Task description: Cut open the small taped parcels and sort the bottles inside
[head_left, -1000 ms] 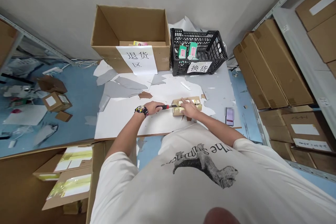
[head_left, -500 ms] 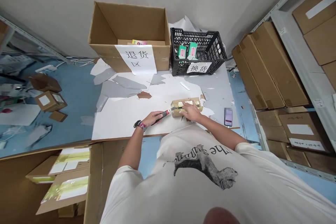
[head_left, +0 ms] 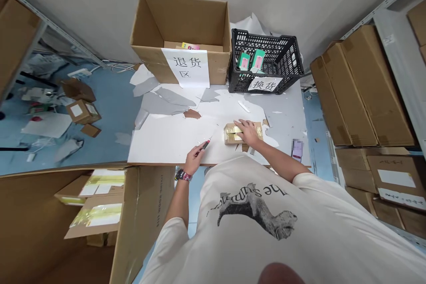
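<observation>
My left hand [head_left: 194, 159] is closed around a red and black utility knife [head_left: 203, 146]. The knife's tip points up and right over the white table top, apart from the box. On the small cardboard box [head_left: 230, 136], wrapped in shiny yellowish tape, rests my right hand [head_left: 247, 133], its fingers reaching over the top and gripping it. The box lies near the table's front edge, and the hand hides part of its top.
A big open carton [head_left: 218, 69] with a paper sign stands at the back, beside a black plastic crate [head_left: 239, 83] holding green boxes. A phone [head_left: 297, 151] lies at right. Torn paper [head_left: 169, 102] covers the left. Below left stands a large carton [head_left: 143, 213] with taped boxes.
My left hand has drawn the knife away from the box, toward the left and the front edge. My right hand stays on the box with its fingers shifted. The camera view has swung left.
</observation>
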The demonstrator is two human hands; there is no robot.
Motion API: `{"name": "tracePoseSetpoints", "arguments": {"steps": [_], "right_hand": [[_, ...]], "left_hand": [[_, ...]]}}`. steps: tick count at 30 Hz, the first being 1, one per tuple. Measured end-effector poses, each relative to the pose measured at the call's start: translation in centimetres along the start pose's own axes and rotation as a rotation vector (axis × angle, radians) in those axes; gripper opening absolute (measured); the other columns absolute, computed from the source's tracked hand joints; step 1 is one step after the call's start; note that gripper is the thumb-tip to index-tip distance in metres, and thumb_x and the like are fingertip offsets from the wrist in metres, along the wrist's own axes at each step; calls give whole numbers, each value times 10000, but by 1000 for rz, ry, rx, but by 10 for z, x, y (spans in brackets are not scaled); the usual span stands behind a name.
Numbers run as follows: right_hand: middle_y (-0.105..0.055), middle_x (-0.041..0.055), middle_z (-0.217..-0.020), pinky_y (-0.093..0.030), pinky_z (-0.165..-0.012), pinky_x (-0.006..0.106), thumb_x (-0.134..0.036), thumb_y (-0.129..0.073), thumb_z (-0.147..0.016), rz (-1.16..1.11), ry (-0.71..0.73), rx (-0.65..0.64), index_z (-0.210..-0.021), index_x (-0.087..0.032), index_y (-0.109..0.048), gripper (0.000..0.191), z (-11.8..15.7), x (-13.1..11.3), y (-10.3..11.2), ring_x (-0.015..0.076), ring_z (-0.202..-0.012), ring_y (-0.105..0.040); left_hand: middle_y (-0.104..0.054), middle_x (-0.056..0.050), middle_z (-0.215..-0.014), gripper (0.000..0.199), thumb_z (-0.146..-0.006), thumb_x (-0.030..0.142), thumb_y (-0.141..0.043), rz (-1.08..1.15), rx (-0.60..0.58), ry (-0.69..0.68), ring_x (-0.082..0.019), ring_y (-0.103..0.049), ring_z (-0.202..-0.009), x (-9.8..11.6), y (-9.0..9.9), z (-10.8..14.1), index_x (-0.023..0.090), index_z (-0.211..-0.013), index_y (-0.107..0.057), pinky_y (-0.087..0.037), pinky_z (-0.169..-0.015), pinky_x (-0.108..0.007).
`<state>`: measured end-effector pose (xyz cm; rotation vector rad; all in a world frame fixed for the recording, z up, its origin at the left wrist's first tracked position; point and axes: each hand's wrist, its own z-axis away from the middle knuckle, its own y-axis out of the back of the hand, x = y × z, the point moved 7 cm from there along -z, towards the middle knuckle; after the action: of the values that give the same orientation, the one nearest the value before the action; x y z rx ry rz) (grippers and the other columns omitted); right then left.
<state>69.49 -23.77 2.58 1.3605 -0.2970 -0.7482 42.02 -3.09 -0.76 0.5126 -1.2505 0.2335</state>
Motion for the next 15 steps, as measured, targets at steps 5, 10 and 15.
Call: {"name": "tracePoseSetpoints", "arguments": {"steps": [5, 10, 15], "right_hand": [[-549, 123, -1765, -271, -1280, 619, -395, -431, -1183, 70, 51, 37, -1773, -299, -484, 600, -3, 1, -5, 432, -1525, -475], [-576, 109, -1748, -287, -1274, 603, -399, -387, -1197, 56, 24, 67, -1733, -274, -545, 572, -7, 1, -9, 423, -1500, -512], [-586, 97, -1741, -286, -1281, 566, -369, -389, -1200, 47, 27, 90, -1721, -257, -561, 559, -7, 0, -12, 404, -1533, -507]], "left_hand": [[-678, -43, -1109, 525, -1129, 449, -605, -364, -165, -225, -206, -676, -983, 48, -34, -10, 370, -1646, -659, -547, -891, -309], [-681, -59, -1214, 544, -1134, 396, -589, -647, -235, -236, -234, -675, -1063, 56, -55, -37, 430, -1677, -614, -540, -822, -305], [-649, -119, -1298, 566, -1165, 401, -513, -891, -196, -201, -298, -627, -1132, 55, -72, -46, 462, -1726, -538, -547, -815, -354]]}}
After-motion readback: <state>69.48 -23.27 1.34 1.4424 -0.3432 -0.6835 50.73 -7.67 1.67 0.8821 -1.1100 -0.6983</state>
